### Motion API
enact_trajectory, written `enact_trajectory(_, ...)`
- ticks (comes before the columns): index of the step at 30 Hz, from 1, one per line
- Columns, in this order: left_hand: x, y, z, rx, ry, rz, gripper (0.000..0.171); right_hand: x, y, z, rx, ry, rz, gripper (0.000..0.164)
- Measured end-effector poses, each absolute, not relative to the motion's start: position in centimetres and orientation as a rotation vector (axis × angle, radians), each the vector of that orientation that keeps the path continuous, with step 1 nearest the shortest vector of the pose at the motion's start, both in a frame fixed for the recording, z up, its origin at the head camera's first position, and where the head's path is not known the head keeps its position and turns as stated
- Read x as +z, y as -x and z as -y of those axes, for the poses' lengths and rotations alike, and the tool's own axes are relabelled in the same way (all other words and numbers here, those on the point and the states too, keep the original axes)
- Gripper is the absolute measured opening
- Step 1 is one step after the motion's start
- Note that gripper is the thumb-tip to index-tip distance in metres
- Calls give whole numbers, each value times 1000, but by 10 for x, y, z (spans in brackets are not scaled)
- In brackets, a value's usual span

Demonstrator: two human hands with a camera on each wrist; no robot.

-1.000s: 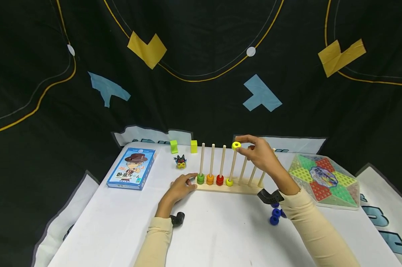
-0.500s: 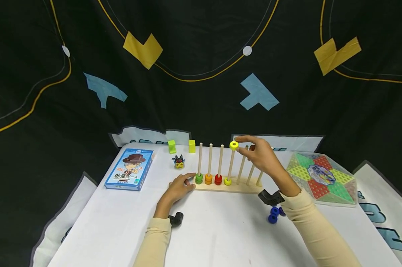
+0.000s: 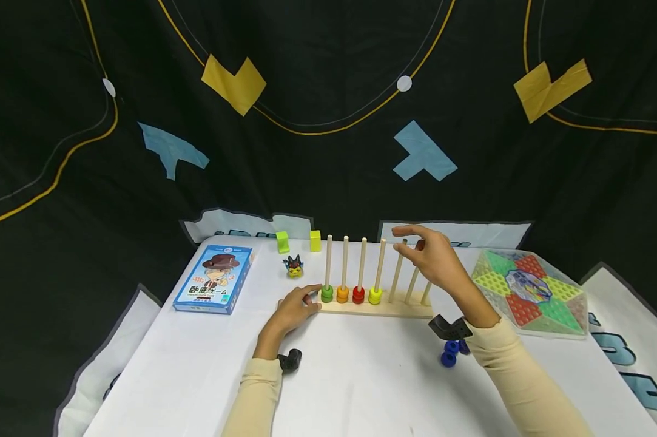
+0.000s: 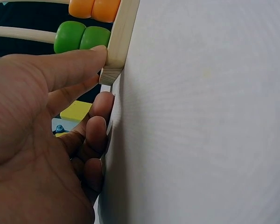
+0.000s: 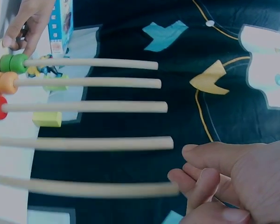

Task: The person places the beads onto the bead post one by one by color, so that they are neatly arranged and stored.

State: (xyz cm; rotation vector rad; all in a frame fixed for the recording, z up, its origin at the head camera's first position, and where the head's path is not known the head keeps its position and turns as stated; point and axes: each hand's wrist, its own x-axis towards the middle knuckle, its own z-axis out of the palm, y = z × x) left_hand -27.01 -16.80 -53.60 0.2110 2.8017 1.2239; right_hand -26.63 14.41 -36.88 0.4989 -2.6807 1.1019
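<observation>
A wooden peg rack (image 3: pixel 377 309) stands on the table, its several upright pegs in a row. Green beads (image 3: pixel 327 294), orange beads (image 3: pixel 342 295), red beads (image 3: pixel 358 295) and yellow beads (image 3: pixel 375 295) sit low on the first pegs from the left; the pegs further right are bare. My left hand (image 3: pixel 294 308) pinches the rack's left end, with the thumb on the base beside the green beads (image 4: pixel 81 37) in the left wrist view. My right hand (image 3: pixel 432 258) is raised by the peg tops, thumb and fingers apart, holding nothing.
Loose blue beads (image 3: pixel 449 353) lie under the right forearm. A blue card-game box (image 3: pixel 213 279) is at the left, a small figure (image 3: pixel 293 266) and two yellow-green blocks (image 3: pixel 315 241) behind the rack. A star-patterned game board (image 3: pixel 530 294) lies at the right.
My right hand has let go of a yellow bead, which has dropped down the fourth peg onto the one below. That hand has shifted slightly right; the left hand keeps its hold.
</observation>
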Motion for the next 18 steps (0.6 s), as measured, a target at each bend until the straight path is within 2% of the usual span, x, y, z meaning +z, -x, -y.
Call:
enact_trajectory(8, -536, 273, 167, 1216, -220, -2795, 47, -394, 230, -215, 1180, -317, 2569, 32)
enact_trajectory(13, -534, 276, 169, 1201, -225, -2800, 48, -449, 196, -261, 1344, -103, 2692, 37)
enact_trajectory(18, -533, 274, 168, 1214, -216, -2772, 49, -508, 169, -281, 1502, -57, 2849, 42)
